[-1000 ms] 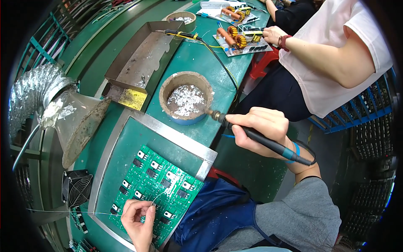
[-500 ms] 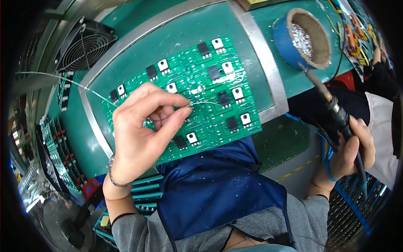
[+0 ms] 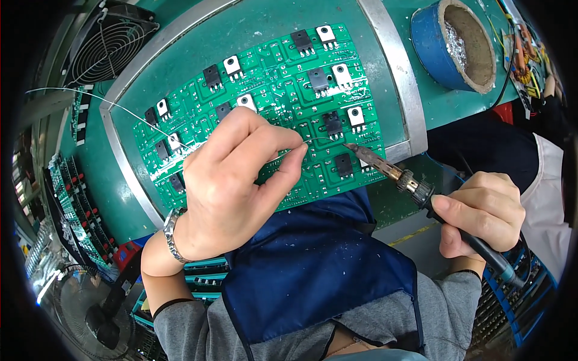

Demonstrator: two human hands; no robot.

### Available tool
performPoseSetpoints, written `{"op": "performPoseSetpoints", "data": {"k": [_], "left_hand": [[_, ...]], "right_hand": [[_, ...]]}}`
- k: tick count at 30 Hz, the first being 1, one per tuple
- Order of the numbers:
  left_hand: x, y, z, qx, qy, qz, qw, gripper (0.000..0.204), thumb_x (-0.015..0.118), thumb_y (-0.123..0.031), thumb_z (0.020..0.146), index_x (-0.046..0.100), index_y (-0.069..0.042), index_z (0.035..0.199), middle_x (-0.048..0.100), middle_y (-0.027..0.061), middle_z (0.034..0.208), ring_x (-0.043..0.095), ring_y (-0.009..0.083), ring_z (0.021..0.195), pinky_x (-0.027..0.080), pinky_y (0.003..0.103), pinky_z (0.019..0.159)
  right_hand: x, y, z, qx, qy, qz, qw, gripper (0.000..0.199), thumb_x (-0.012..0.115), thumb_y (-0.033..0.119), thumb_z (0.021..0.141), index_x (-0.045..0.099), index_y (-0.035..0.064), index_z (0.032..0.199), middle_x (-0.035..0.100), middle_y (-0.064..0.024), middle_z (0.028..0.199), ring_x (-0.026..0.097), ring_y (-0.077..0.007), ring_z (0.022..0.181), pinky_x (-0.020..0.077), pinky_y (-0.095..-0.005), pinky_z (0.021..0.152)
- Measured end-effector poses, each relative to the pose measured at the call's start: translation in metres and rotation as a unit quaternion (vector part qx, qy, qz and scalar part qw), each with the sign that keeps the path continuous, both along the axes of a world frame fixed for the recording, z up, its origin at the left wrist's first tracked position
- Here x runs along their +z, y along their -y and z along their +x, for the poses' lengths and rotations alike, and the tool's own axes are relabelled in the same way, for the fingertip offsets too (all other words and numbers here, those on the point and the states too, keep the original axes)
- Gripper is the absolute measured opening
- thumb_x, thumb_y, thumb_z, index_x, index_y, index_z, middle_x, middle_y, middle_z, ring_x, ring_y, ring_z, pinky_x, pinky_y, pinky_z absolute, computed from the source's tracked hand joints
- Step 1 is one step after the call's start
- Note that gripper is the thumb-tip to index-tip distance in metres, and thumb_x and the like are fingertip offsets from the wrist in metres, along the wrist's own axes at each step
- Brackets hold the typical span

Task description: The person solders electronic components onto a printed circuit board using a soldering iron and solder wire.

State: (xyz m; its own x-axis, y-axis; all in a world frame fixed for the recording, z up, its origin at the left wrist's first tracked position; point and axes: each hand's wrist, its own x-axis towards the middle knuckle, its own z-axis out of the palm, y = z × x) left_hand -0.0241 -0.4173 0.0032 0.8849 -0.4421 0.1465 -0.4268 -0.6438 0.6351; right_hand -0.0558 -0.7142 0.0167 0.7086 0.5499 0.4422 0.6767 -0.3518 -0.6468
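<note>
Between the thumb and forefinger of my left hand (image 3: 241, 174) is a thin solder wire (image 3: 135, 118). Its short end reaches past the fingertips toward a black transistor (image 3: 332, 123) on the green circuit board (image 3: 277, 66); the long end trails off to the far left. My right hand (image 3: 484, 213) grips a soldering iron (image 3: 415, 188), whose tip is at the board just below that transistor, close to the wire's end. Whether tip and wire touch is too small to tell. Pairs of black and white transistors stand in rows across the board. My left hand covers part of it.
A blue round tub (image 3: 442, 51) holding silvery scraps stands at the right. Metal strips (image 3: 402, 78) edge the green bench. A black fan (image 3: 111, 45) is at the far left, above more upright boards (image 3: 75, 198). At the right, another person's light garment (image 3: 545, 198) shows.
My right hand has brought the soldering iron from beside the tub down and left to the board. My left hand has shifted slightly right with the solder wire.
</note>
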Motion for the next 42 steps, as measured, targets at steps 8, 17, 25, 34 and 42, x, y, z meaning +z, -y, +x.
{"op": "performPoseSetpoints", "data": {"k": [8, 17, 25, 34, 42], "left_hand": [[-0.005, 0.003, -0.002, -0.003, 0.023, 0.003, 1.0, 0.021, 0.081, 0.003, 0.069, 0.069, -0.006, 0.084, 0.055, 0.0044, 0.075, 0.056, 0.0172, 0.058, 0.045, 0.031, 0.048], [-0.007, 0.005, -0.001, -0.009, 0.025, -0.007, 1.0, 0.022, 0.081, 0.003, 0.069, 0.069, -0.005, 0.085, 0.055, 0.0042, 0.075, 0.056, 0.0158, 0.057, 0.044, 0.03, 0.047], [-0.005, 0.004, -0.002, -0.014, 0.033, 0.004, 0.999, 0.022, 0.081, 0.003, 0.069, 0.069, -0.006, 0.086, 0.056, 0.004, 0.075, 0.057, 0.0158, 0.057, 0.046, 0.03, 0.047], [-0.01, 0.006, -0.003, -0.025, 0.034, 0.01, 0.999, 0.02, 0.081, 0.001, 0.071, 0.069, -0.005, 0.086, 0.056, 0.004, 0.075, 0.057, 0.0162, 0.056, 0.046, 0.03, 0.048], [-0.011, 0.007, -0.006, -0.023, 0.0, 0.007, 1.0, 0.016, 0.08, 0.002, 0.077, 0.074, -0.004, 0.09, 0.058, 0.0014, 0.078, 0.052, 0.0072, 0.061, 0.041, 0.022, 0.05]], "right_hand": [[-0.002, -0.004, 0.001, -0.001, -0.037, -0.016, 0.999, 0.022, 0.08, 0.018, 0.083, 0.076, 0.0, 0.096, 0.06, -0.0033, 0.068, 0.058, -0.0137, 0.053, 0.048, -0.0238, 0.043], [-0.005, -0.004, 0.003, 0.007, -0.026, -0.024, 0.999, 0.023, 0.08, 0.02, 0.083, 0.077, 0.0008, 0.096, 0.058, -0.0018, 0.068, 0.058, -0.013, 0.054, 0.0473, -0.0236, 0.043], [-0.009, -0.003, 0.004, 0.019, 0.014, -0.022, 0.999, 0.024, 0.077, 0.024, 0.085, 0.077, 0.0018, 0.093, 0.056, -0.0001, 0.067, 0.056, -0.0115, 0.054, 0.0454, -0.0228, 0.042], [-0.012, -0.004, 0.004, 0.019, 0.028, -0.017, 0.999, 0.023, 0.078, 0.023, 0.084, 0.078, 0.0015, 0.092, 0.056, -0.0005, 0.067, 0.055, -0.0113, 0.052, 0.043, -0.0219, 0.04], [-0.011, -0.004, 0.004, 0.017, 0.02, -0.014, 1.0, 0.023, 0.077, 0.022, 0.085, 0.077, 0.0007, 0.092, 0.057, -0.0007, 0.066, 0.055, -0.0115, 0.052, 0.0429, -0.0218, 0.04]]}}
